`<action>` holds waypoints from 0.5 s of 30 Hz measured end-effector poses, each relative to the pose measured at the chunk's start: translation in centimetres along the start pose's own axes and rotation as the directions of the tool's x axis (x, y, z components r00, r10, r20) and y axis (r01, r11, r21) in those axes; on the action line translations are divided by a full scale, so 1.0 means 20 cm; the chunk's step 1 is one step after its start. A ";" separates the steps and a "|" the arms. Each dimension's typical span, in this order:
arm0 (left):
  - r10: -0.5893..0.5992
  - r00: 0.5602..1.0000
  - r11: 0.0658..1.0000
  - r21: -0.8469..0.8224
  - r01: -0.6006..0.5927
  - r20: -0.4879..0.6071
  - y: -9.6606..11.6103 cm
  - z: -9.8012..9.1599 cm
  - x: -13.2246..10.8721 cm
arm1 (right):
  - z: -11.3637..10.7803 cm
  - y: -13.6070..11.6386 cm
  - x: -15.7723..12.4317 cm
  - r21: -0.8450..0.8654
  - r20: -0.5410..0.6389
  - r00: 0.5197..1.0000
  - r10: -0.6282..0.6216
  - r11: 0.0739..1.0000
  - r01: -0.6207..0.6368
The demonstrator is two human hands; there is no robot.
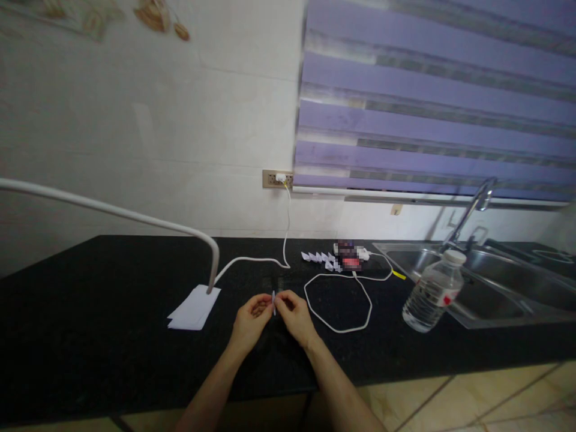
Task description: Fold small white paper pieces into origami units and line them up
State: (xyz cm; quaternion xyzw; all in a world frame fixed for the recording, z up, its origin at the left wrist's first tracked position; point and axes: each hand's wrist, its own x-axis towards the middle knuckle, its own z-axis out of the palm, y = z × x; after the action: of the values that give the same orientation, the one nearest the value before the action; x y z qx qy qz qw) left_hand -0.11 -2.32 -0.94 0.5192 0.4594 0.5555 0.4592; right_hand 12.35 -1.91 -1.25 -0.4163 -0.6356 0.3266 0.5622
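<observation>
Between my two hands a small folded piece of white paper [273,303] is held upright, seen nearly edge-on. My left hand [252,318] pinches it from the left, fingers curled. My right hand [293,313] pinches it from the other side with the fingertips. A stack of white paper sheets [194,309] lies on the black counter [112,336] to the left of my hands. Several small folded paper pieces [320,258] lie in rows at the back, right of my hands, beside a blurred-out object [350,257].
A white cable [338,331] loops on the counter right of my hands and another runs to the wall socket [270,179]. A water bottle [434,294] stands by the steel sink [495,287]. A white bent rod [112,207] reaches over the paper stack.
</observation>
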 end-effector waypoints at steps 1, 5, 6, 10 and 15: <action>-0.006 1.000 1.000 -0.004 0.006 -0.003 0.00 0.00 0.00 | 0.00 0.00 0.00 -0.002 0.000 1.000 -0.001 1.000 0.001; -0.028 1.000 0.999 -0.029 0.028 0.008 0.01 0.00 0.00 | 0.00 0.00 0.00 -0.023 0.003 1.000 -0.001 1.000 0.001; -0.027 1.000 0.999 -0.026 0.027 0.016 0.01 0.01 0.00 | 0.00 0.01 0.00 -0.035 0.004 1.000 -0.001 0.999 0.001; 0.024 0.999 0.999 0.036 -0.025 0.030 -0.02 0.01 0.00 | 0.01 0.04 -0.01 -0.135 -0.009 0.999 -0.033 0.990 0.031; 0.081 0.996 0.990 0.112 -0.083 0.026 -0.03 0.01 0.00 | 0.00 0.04 -0.01 -0.264 -0.025 0.992 -0.121 0.958 0.110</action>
State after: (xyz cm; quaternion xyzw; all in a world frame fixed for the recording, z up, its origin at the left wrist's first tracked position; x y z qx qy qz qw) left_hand 0.02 -2.12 -1.56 0.5688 0.4634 0.5412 0.4109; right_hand 12.39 -1.76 -2.13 -0.4557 -0.6847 0.1979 0.5332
